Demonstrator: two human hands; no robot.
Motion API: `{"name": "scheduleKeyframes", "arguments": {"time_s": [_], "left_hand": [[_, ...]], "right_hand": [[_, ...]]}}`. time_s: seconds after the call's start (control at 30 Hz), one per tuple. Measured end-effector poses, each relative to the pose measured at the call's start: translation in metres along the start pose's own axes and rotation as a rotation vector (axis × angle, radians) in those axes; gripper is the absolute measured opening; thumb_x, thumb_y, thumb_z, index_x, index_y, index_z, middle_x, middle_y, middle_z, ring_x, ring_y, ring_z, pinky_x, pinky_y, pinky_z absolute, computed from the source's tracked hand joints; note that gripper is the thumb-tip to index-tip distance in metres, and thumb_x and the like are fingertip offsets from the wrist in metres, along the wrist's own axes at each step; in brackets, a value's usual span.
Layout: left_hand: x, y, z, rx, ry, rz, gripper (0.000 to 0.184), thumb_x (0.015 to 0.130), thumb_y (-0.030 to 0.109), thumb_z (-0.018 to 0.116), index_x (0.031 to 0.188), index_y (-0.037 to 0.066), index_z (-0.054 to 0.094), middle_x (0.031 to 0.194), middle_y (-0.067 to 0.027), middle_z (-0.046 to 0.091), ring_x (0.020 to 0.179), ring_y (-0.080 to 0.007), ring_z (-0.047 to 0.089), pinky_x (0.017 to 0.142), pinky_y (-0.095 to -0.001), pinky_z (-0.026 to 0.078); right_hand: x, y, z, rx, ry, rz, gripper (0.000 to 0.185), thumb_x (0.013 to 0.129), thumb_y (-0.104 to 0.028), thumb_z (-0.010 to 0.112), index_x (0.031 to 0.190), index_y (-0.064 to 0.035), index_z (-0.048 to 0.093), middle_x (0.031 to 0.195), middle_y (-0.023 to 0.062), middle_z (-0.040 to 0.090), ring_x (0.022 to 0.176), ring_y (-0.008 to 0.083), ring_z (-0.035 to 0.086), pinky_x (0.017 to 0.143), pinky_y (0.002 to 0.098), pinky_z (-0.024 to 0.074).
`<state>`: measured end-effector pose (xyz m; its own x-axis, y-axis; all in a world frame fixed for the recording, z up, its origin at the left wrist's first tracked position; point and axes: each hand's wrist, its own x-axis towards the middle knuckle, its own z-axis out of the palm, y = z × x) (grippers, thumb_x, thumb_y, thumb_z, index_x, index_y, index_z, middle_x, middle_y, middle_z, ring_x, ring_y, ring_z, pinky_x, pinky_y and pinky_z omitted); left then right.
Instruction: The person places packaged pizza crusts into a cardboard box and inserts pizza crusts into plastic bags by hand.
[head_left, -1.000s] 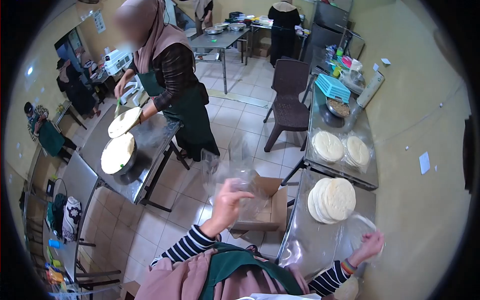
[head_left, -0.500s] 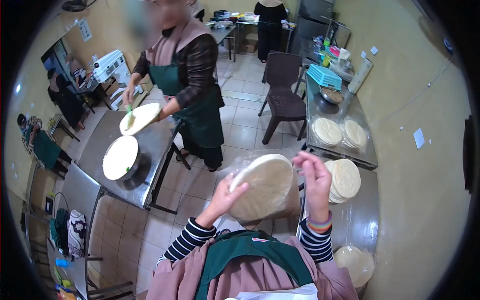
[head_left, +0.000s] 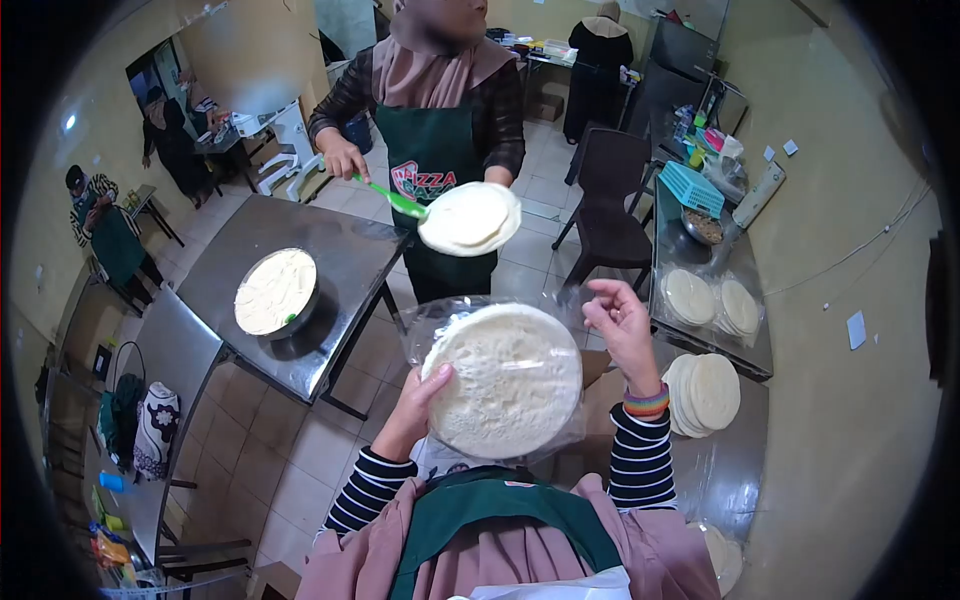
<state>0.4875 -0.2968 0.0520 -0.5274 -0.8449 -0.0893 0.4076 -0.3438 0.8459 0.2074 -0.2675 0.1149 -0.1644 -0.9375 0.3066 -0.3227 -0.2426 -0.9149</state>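
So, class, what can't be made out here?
All in the head view:
Left hand, fingers except thumb: behind the bread.
Box, mostly: behind the same bread.
Lower-right breads, partly: behind pink cloth.
Writing, if any, on the wall paper: too small.

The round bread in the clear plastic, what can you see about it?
The round bread is a pale, flat disc with a pitted, bumpy face. Shiny, wrinkled clear plastic surrounds it. It is tilted up toward the camera, in front of the person's green apron. The left hand grips its left edge, thumb on the front. The right hand is near its upper right; I can't tell if it touches the plastic.
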Motion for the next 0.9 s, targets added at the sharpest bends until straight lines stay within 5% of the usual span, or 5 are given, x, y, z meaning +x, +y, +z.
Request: {"name": "scheduleKeyframes", "arguments": {"time_s": [0.27,0.37,0.47,0.63,0.9], "left_hand": [[-0.014,-0.004,-0.009,-0.065,0.131,0.164,0.066,0.083,0.049,0.049,0.124,-0.002,0.037,0.119,-0.0120,0.049,0.107,-0.0203,0.050,0.090,-0.0339,0.041],[-0.021,0.006,-0.025,-0.044,-0.358,0.030,0.116,0.056,0.086,0.025,0.129,-0.004,0.030,0.130,-0.0153,0.039,0.119,-0.0220,0.039,0.100,-0.0376,0.028],[-0.018,0.007,-0.023,-0.420,-0.506,-0.217,0.118,0.054,0.088,0.024,0.128,-0.004,0.031,0.129,-0.0157,0.040,0.119,-0.0230,0.039,0.099,-0.0362,0.031],[-0.010,0.006,-0.037,-0.033,-0.152,-0.369,0.087,0.072,0.061,0.054,0.128,-0.001,0.033,0.121,-0.0140,0.048,0.111,-0.0232,0.047,0.094,-0.0330,0.037],[0.019,0.016,-0.012,-0.085,-0.218,-0.385,0.055,0.078,0.028,0.054,0.120,-0.006,0.041,0.110,-0.0181,0.054,0.097,-0.0246,0.057,0.085,-0.0336,0.046]], "right_hand": [[-0.038,0.022,0.026,0.164,0.013,0.198,0.017,0.082,-0.006,0.056,0.097,0.0031,0.052,0.081,0.0022,0.057,0.070,0.0052,0.052,0.064,0.0184,0.0433],[-0.040,0.006,0.012,0.184,0.205,0.153,0.008,0.083,-0.001,0.051,0.086,0.0033,0.056,0.075,0.0014,0.058,0.067,0.0053,0.052,0.062,0.0183,0.0430],[-0.050,-0.012,0.013,0.084,0.186,0.116,0.007,0.082,-0.001,0.052,0.085,0.0033,0.057,0.074,0.0014,0.058,0.066,0.0055,0.052,0.061,0.0182,0.0425],[-0.061,-0.027,0.015,-0.100,0.197,0.122,0.012,0.081,-0.006,0.054,0.084,0.0028,0.061,0.068,0.0036,0.061,0.062,0.0056,0.053,0.055,0.0212,0.0421],[-0.073,-0.030,0.008,-0.046,0.327,0.108,0.013,0.077,-0.005,0.058,0.088,0.0021,0.061,0.070,0.0063,0.063,0.063,0.0076,0.057,0.059,0.0218,0.0452]]}}
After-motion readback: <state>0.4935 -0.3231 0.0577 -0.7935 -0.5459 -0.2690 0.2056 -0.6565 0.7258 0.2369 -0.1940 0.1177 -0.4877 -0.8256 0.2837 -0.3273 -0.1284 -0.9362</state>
